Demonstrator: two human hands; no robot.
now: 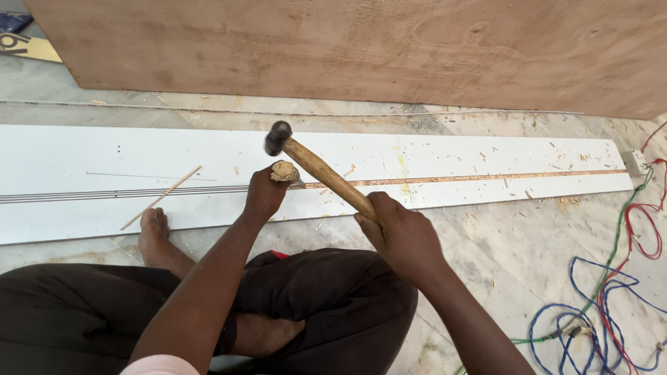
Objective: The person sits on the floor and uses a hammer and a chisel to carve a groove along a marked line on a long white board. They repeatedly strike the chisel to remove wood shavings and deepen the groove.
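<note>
Head view: a person seated on the floor works a chisel and hammer on a long white board.

The left hand (264, 193) grips a wooden-handled chisel (285, 171), its blade pointing right along the board (83, 156) groove. The right hand (401, 232) clasps the hammer (316, 167), its handle slanting up-left, head above the chisel. A yellow sign (28, 47) lies top left.
</note>
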